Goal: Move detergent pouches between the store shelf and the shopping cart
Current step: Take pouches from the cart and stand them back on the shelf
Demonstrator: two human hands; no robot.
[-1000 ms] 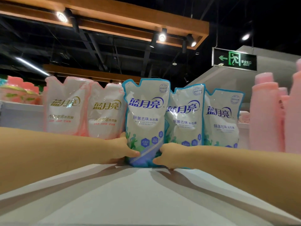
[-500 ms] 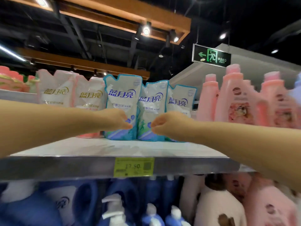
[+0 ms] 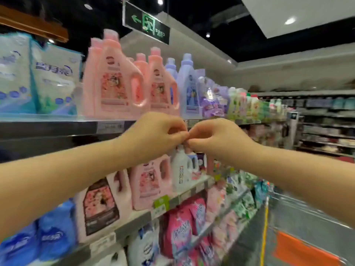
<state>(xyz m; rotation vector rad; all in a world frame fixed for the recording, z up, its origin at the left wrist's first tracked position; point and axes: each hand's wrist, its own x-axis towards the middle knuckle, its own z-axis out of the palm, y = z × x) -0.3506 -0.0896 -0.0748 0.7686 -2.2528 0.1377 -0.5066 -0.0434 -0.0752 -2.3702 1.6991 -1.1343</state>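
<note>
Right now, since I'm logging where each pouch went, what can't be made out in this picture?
Head view only.
Left hand and right hand: curled fingers meet; whether they pinch anything is too small and blurred to tell.
Shopping cart: cut off by the frame's edges and the right forearm; contents hidden.
Blue detergent pouches: motion blur; leftmost cut by the left edge.
Shelf price tag: blurred, unreadable.

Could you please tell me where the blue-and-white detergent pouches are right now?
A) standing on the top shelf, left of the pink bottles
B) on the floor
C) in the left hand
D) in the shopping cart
A: the pouches stand on the top shelf beside the pink bottles; the left hand and right hand hold none.
</note>
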